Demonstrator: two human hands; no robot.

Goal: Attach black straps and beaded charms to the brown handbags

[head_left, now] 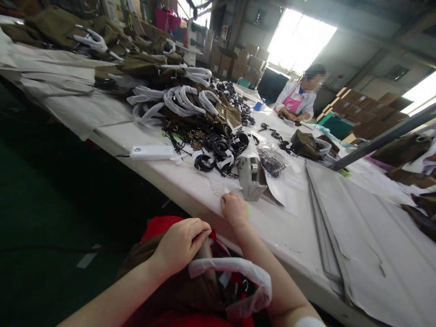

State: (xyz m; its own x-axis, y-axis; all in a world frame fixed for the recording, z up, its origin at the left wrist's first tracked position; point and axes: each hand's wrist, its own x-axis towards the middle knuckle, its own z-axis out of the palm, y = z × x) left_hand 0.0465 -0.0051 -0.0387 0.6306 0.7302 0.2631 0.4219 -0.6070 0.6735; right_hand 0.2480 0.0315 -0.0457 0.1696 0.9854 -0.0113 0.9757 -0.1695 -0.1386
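Observation:
My left hand (180,243) is closed on the top edge of an olive-brown bag (184,290) that rests in my lap. The bag's handle (238,272) is wrapped in white plastic and curves in front of my right forearm. My right hand (234,208) reaches onto the white table (293,236), its fingers curled and pinching a small piece of white paper at the table's edge. A grey tape dispenser (250,178) stands just beyond that hand.
Black straps (218,147), a clear packet of small metal parts (271,160) and a white power bank (151,152) lie ahead. Piles of olive bags with wrapped handles (177,97) fill the table's left. Grey paper sheets (344,218) lie right. Another person (299,100) works at the far end.

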